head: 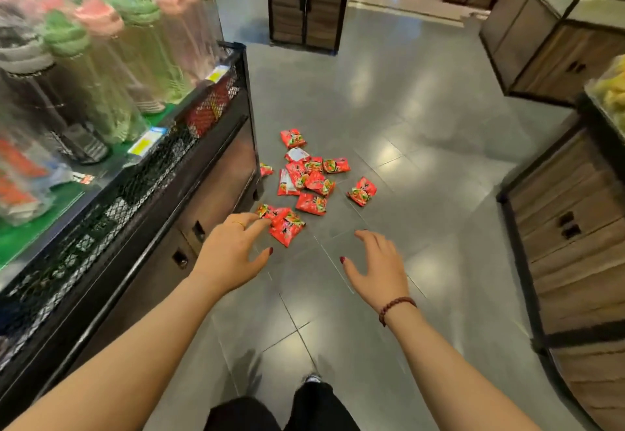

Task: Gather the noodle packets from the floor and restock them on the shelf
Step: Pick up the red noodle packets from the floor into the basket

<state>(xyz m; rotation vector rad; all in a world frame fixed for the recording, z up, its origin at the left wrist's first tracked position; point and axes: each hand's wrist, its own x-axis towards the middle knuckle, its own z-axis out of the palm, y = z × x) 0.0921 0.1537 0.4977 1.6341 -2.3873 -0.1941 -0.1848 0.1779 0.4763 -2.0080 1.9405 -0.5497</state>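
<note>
Several red noodle packets (309, 177) lie scattered on the grey tiled floor beside the black shelf unit (216, 157). One packet (362, 191) lies apart to the right, another (293, 138) at the far end. My left hand (233, 249) reaches out with fingers spread and holds nothing; in the picture its fingertips overlap the nearest packets (284, 224). My right hand (378, 266) is stretched out over bare floor, fingers relaxed, holding nothing. More red packets (209, 106) sit behind the shelf's mesh front.
The shelf on the left carries tall wrapped goods (101, 45) and price tags. Wooden cabinets (575, 227) stand on the right, another wooden cabinet (306, 1) at the aisle's far end. My dark-trousered legs (297, 410) show at the bottom.
</note>
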